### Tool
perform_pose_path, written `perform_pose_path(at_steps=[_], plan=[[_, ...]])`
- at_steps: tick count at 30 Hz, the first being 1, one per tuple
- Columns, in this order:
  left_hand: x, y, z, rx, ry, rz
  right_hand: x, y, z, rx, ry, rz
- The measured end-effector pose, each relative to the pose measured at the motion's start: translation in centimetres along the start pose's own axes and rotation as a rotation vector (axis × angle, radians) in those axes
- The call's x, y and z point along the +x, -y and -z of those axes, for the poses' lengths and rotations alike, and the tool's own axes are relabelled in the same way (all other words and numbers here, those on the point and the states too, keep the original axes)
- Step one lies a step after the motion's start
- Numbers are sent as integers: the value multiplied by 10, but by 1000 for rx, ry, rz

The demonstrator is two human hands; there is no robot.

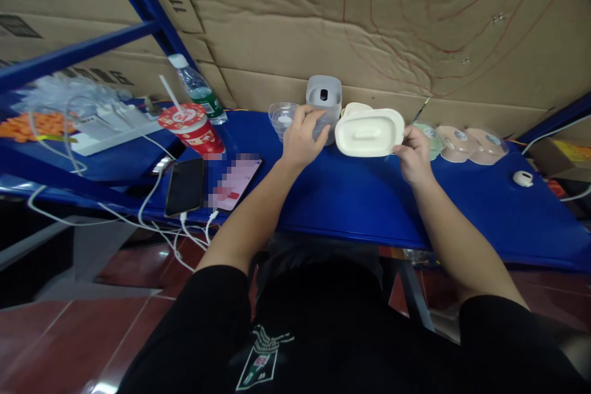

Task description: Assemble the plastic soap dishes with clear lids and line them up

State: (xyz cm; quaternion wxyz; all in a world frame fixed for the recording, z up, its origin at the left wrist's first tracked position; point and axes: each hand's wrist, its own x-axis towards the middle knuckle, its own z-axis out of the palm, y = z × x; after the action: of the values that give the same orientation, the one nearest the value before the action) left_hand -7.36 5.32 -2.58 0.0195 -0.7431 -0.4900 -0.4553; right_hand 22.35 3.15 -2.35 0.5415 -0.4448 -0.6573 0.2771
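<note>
My right hand (414, 154) pinches the right end of a cream-coloured oval lid (369, 133), which has a raised grip bar in its middle. The lid is tilted up above the blue table. My left hand (302, 135) is in front of the clear plastic containers, fingers curved and apart; whether it touches them I cannot tell. One group of clear cups (279, 113) shows left of it. A grey translucent container (318, 87) with a dark oval mark stands behind. Another cream piece (356, 109) is partly hidden behind the lid.
Green (434, 143), beige (456, 143) and pink (484, 146) containers line the back right, near a white earbud case (523, 178). Leftward are a red drink cup (196, 132) with a straw, a water bottle (201, 92), a dark phone (184, 187) and a lit phone (240, 181) with cables.
</note>
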Motion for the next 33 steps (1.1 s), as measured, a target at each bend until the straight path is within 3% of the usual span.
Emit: perform_pose_path(at_steps=[4,7,10,15,19,29,33], plan=[[12,16,10,2,-2,-18,-2,15,-11,96,425,-459],[19,22,13,-16,66,11,-3,14,-12,-187,641,-569],[21,25,9,-25,104,32,-2,6,-8,-403,719,-452],[19,33,-2,19,95,-5,-5,-6,-14,-359,641,-161],[18,38,-7,-12,49,-24,-10,-9,-21,-411,730,11],[20,46,-21,-183,-184,3,-10,-16,-18,-458,769,28],[22,36,-13,-200,-279,63,-9,-12,-15,-447,771,21]])
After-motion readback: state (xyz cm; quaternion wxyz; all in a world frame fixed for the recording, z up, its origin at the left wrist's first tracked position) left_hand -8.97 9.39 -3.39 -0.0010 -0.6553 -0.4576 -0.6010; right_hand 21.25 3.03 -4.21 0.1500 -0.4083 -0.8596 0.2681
